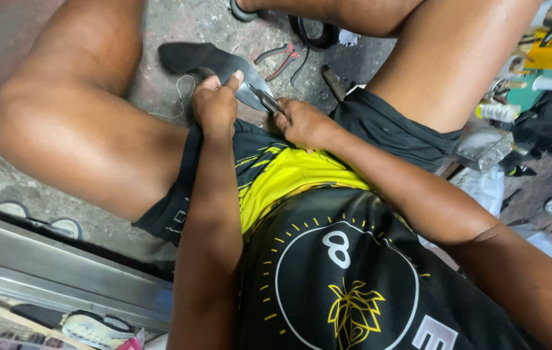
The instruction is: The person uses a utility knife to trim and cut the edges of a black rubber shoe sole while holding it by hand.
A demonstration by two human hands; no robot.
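1. Your left hand [214, 104] pinches the black shoe piece [214, 61] above the floor, between your knees.
2. Your right hand [302, 122] grips the pliers [264, 100] closed on its edge.
3. If the pliers slip, you may nip your left thumb.

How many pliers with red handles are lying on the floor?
1. The red-handled pliers lie on the concrete floor just beyond the black shoe. Others may be hidden in the clutter at right.

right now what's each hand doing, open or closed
Left hand: closed, gripping the black shoe.
Right hand: closed on a small metal tool against the shoe.
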